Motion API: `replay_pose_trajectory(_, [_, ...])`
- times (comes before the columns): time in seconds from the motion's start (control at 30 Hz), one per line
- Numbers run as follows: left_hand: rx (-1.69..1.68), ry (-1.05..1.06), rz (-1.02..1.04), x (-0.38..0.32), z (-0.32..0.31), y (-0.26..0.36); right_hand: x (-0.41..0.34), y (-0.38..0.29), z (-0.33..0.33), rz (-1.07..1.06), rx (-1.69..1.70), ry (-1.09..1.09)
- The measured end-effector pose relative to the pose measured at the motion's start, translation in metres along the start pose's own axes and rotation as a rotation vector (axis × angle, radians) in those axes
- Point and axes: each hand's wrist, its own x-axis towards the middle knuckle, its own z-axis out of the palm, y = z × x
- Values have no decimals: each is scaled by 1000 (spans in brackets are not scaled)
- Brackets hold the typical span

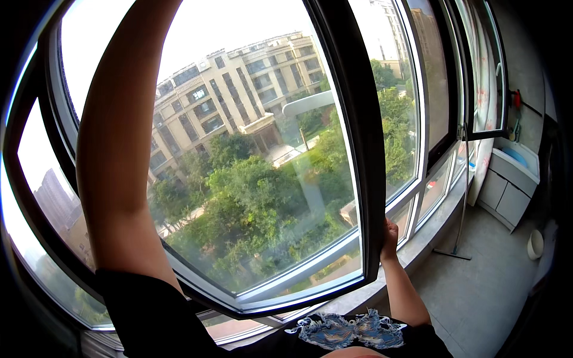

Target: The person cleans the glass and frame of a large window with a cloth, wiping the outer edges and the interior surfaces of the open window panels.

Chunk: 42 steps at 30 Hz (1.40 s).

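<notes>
An inward-swung window sash [371, 188] with a dark frame fills the middle of the view, close to my body. Its near side edge is gripped by my right hand [390, 237], whose fingers are partly hidden by the frame. My left arm reaches up in front of the glass and passes out at the top, so my left hand is out of view. A white window handle [309, 103] shows near the sash's right side, pointing left. Through the glass pane [268, 197], which has hazy patches, trees and a beige building appear.
A long-handled floor squeegee [461, 241] leans against the windows on the right. Beyond it stand a grey washbasin cabinet [506, 192] with a blue basin [514, 156] in it, and a white bowl [535, 245]. Another sash [489, 107] stands open beside a curtain [481, 170]. A stone sill [409, 255] runs below.
</notes>
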Motion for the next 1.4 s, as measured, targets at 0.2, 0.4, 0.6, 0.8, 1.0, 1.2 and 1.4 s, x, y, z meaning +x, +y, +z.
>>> replay_pose_trajectory(0.2, [-386,-612,-319,-72,-112,202,6,9,-19,-43,-1,-116])
replay_pose_trajectory(0.4, [-631,-696,371,-179,-221,307,16,14,-53,-67,63,-149])
replay_pose_trajectory(0.6, [-521,-699,-186,-190,-240,199,10,17,-46,-86,63,-82])
replay_pose_trajectory(0.8, [25,-501,-447,-232,-221,15,13,19,-40,-75,54,-39])
replay_pose_trajectory(1.0, [52,-392,-697,-233,-188,-79,21,33,-50,-80,51,-61])
replay_pose_trajectory(1.2, [-82,-397,-529,-149,-138,-5,19,30,-45,-91,51,-81])
replay_pose_trajectory(1.4, [-231,-516,-240,-141,-171,164,20,18,-51,-88,26,-61])
